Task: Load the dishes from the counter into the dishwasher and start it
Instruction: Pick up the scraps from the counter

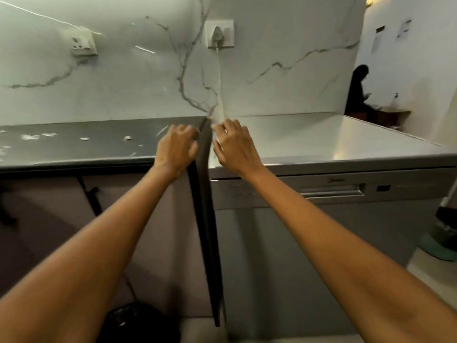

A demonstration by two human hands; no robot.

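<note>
Nearest, a black bin (133, 323) sits on the floor below the left forearm, in front of the cabinet fronts. Both bare arms reach forward to the seam where the grey counter (74, 144) meets the dishwasher (321, 219) top. A thin dark panel (205, 219) stands on edge in that gap, its long axis running from the floor up to the counter's front edge and then back toward the wall, its narrow edge facing the camera. The left hand (176, 147) curls its fingers over the panel's top edge from the counter side, so its grip grasps the panel. The right hand (233, 147) lies on the dishwasher top's left edge just beside the panel, fingers bent; whether it pinches the panel I cannot tell. The dishwasher stands right of the panel, door closed and facing the camera, its recessed handle (331, 190) and small display (383, 188) along the top of the door, well right of the hands. White crumbs or smears dot the counter's left part. At the far edge, a marble wall rises with a socket (82, 44) on the left and a plug (217, 34) whose cord drops to the gap. To the right, the dishwasher top ends at an open corner; beyond it a person (358, 92) sits in dark clothes.
</note>
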